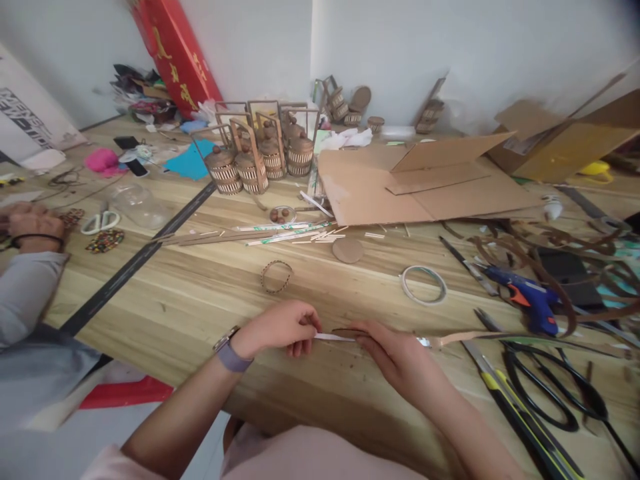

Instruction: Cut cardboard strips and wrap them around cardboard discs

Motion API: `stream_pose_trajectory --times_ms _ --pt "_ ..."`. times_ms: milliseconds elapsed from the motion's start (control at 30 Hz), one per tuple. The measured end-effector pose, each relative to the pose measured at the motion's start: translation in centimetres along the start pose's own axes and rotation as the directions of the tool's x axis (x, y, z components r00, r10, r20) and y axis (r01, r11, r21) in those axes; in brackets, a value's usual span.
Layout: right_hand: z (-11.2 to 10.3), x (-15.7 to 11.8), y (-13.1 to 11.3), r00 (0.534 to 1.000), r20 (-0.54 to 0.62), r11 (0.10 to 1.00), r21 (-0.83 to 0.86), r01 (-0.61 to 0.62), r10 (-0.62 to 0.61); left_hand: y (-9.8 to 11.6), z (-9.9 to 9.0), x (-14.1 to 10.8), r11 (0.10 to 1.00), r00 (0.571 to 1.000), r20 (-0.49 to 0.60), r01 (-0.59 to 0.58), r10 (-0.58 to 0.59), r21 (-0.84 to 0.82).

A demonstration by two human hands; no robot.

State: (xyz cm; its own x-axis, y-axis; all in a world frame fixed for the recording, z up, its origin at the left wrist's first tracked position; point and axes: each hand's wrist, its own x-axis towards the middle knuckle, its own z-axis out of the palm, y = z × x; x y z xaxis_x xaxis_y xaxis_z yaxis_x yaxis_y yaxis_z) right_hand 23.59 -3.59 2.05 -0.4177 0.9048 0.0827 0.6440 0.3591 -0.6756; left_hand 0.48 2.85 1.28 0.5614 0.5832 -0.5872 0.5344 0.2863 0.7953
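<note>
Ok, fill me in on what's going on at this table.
Over the wooden table, the person's left hand pinches a narrow white strip. The right hand holds it farther along, with a thin brown strip beside it. Small lidded baskets stand toward the back, and a co-worker's hand shows at the far left.

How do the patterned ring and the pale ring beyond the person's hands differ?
The patterned ring is speckled dark and light; the pale ring is plain. The patterned ring is smaller and thinner, the pale ring larger and broader-banded. The patterned ring lies beyond the left hand, the pale ring beyond the right hand. Both lie on the wooden table.
</note>
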Motion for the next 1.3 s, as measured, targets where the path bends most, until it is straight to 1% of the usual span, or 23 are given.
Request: stream_pose_trajectory --times_ms 167,333,400,433,467,533,567,633,733,833,900,1000,1067,1167,1233,1300 --pt "0.0 0.0 0.0 1.000 0.005 1.000 -0.019 0.010 -0.010 0.1 -0.3 -0.2 0.999 1.000 0.007 -0.029 0.029 -0.036" --pt "0.1 0.2 -0.2 1.000 -0.001 1.000 -0.026 0.008 -0.009 0.1 -0.8 -1.9 0.985 0.989 -0.025 -0.146 0.144 -0.097" --pt "0.1 0.2 -0.3 1.000 0.001 1.000 -0.026 -0.001 0.001 0.4 -0.4 -2.6 0.982 0.982 -0.061 -0.181 0.177 -0.061" --pt "0.1 0.3 -0.3 1.000 0.006 1.000 -0.024 -0.007 0.007 0.5 -0.1 -2.8 0.980 0.975 -0.102 -0.199 0.196 -0.016" --pt "0.1 0.3 -0.4 1.000 0.012 1.000 -0.023 -0.012 0.012 0.7 0.3 -3.0 0.974 0.961 -0.156 -0.222 0.226 0.048" --pt "0.1 0.3 -0.5 1.000 0.021 1.000 -0.018 -0.016 0.016 1.0 1.2 -3.2 0.941 0.909 -0.261 -0.280 0.324 0.193" --pt "0.1 0.3 -0.6 1.000 0.019 1.000 -0.014 -0.014 0.014 1.2 1.7 -3.2 0.918 0.878 -0.295 -0.310 0.376 0.247" --pt "0.1 0.3 -0.7 1.000 -0.004 1.000 0.001 0.001 -0.001 1.5 2.4 -3.1 0.878 0.828 -0.324 -0.365 0.458 0.309" --pt "0.2 0.3 -0.7 0.999 -0.036 0.999 0.026 0.020 -0.020 1.8 3.1 -2.9 0.826 0.790 -0.297 -0.421 0.537 0.374" --pt "0.3 0.2 -0.7 0.999 -0.045 0.999 0.042 0.021 -0.019 1.9 3.6 -2.6 0.777 0.773 -0.252 -0.438 0.582 0.452" --pt "0.4 0.2 -0.5 0.999 -0.044 0.998 0.060 0.014 -0.011 1.9 4.1 -2.4 0.752 0.759 -0.254 -0.427 0.600 0.502" --pt "0.4 0.0 -0.3 0.999 -0.039 0.998 0.069 -0.005 0.007 1.9 4.8 -2.1 0.730 0.723 -0.303 -0.394 0.621 0.558" --pt "0.4 0.0 -0.2 0.999 -0.047 0.998 0.057 -0.012 0.015 1.8 5.1 -2.0 0.726 0.710 -0.330 -0.365 0.622 0.582" --pt "0.4 -0.1 -0.2 0.997 -0.080 1.000 0.021 -0.016 0.017 1.5 5.3 -1.8 0.677 0.693 -0.301 -0.361 0.655 0.642" --pt "0.4 -0.1 -0.3 0.995 -0.096 1.000 0.009 -0.019 0.020 1.4 5.3 -1.7 0.616 0.657 -0.263 -0.388 0.707 0.686" --pt "0.5 -0.1 -0.3 0.995 -0.098 1.000 0.012 -0.014 0.015 1.2 5.3 -1.5 0.551 0.605 -0.236 -0.408 0.760 0.728"
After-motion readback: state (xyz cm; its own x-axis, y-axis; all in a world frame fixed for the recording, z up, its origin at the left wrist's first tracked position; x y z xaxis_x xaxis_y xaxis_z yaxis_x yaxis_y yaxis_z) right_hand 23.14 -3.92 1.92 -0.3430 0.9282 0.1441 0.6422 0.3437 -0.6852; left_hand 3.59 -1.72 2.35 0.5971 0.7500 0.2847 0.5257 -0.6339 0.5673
